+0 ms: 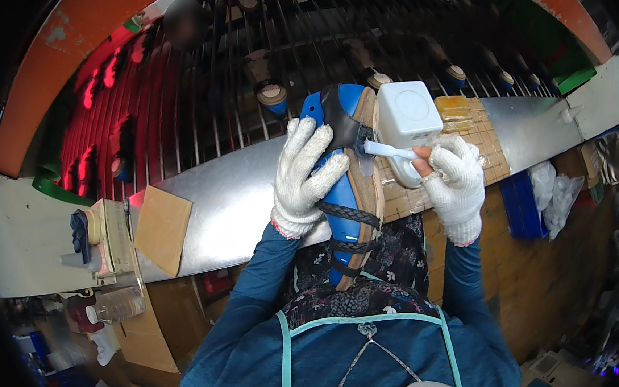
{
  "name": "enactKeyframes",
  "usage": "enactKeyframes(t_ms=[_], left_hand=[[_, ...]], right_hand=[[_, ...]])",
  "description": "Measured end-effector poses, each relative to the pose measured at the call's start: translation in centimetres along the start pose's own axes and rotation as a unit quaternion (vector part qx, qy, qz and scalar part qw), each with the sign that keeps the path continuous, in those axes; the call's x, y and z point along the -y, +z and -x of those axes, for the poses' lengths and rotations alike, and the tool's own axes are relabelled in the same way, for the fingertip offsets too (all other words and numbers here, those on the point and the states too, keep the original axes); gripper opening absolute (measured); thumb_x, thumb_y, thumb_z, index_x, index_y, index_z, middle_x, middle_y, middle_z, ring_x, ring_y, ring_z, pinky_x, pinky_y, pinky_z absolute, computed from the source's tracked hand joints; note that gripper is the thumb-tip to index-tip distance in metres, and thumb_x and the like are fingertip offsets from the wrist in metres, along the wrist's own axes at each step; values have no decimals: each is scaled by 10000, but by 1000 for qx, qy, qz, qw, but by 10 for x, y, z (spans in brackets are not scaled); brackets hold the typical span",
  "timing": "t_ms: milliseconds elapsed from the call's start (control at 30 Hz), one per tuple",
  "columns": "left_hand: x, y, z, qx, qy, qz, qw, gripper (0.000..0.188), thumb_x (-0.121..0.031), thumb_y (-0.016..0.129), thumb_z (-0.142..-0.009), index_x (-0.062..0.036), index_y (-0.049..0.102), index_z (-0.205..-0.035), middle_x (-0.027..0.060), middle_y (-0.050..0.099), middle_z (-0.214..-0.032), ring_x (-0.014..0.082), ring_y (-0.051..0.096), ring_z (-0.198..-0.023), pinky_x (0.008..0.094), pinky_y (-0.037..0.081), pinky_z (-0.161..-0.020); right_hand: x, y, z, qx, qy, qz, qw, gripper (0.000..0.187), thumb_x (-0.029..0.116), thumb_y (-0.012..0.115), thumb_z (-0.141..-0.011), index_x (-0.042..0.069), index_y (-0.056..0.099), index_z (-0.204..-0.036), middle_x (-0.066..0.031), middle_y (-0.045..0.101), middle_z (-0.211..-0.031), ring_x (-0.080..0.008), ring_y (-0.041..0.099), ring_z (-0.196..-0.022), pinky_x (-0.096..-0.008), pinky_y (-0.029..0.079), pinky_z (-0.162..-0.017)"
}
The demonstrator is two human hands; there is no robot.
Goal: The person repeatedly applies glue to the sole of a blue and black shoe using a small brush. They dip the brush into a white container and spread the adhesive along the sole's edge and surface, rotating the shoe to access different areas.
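Note:
A sandal on a blue shoe last (339, 204) is tilted on its side, reaching from the metal bench edge down over my apron. Black braided straps (351, 214) cross the last, and its tan sole edge faces right. My gloved left hand (304, 172) grips the last from the left, thumb and fingers spread along it. In my gloved right hand (455, 182), a brush with a white handle (390, 150) is pinched, bare fingertips showing. Its dark bristles touch the sole edge beside a black strap. A white plastic container (410, 113) stands just behind the brush.
Beyond the bench, a rack of metal rods (229, 91) carries several shoes on lasts, red-lit at left. A tan board (163, 230) lies left on the metal bench (224, 215). Yellowish blocks (456, 113) sit right of the container. A blue bin (523, 206) hangs at right.

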State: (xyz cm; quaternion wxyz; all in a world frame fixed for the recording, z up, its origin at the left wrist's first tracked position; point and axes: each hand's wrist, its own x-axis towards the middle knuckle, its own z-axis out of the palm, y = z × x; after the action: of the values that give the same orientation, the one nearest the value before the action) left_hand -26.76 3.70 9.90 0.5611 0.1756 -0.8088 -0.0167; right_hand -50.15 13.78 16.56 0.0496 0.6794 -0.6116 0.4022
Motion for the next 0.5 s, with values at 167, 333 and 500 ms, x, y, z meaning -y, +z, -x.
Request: enactKeyframes(t_ms=[167,333,500], left_hand=[[1,-1,-6,5,10,0,1000,505,-155,805,-688,-215,671,-1171,159,583,-1377,396,491,-1355,586,363,-1140],[1,2,-10,-2,19,10,1000,471,-127,785,-713,-221,680,-1163,152,587,-1377,384,489,-1361,576,367,-1143],[3,1,-12,-1,25,7,1000,451,-102,771,-721,-220,693,-1149,151,597,-1366,383,490,-1361,570,370,-1145]], right_hand=[[-6,-12,-7,50,3,-53,997,161,141,795,-779,80,762,-925,-51,655,-890,-213,562,-815,-338,397,-748],[-4,-3,-10,-69,1,-22,997,165,131,799,-776,80,754,-926,-44,658,-902,-203,579,-825,-341,377,-789],[2,-11,-3,-16,5,17,1000,195,92,791,-768,57,759,-956,-91,667,-935,-249,588,-891,-358,447,-801]])
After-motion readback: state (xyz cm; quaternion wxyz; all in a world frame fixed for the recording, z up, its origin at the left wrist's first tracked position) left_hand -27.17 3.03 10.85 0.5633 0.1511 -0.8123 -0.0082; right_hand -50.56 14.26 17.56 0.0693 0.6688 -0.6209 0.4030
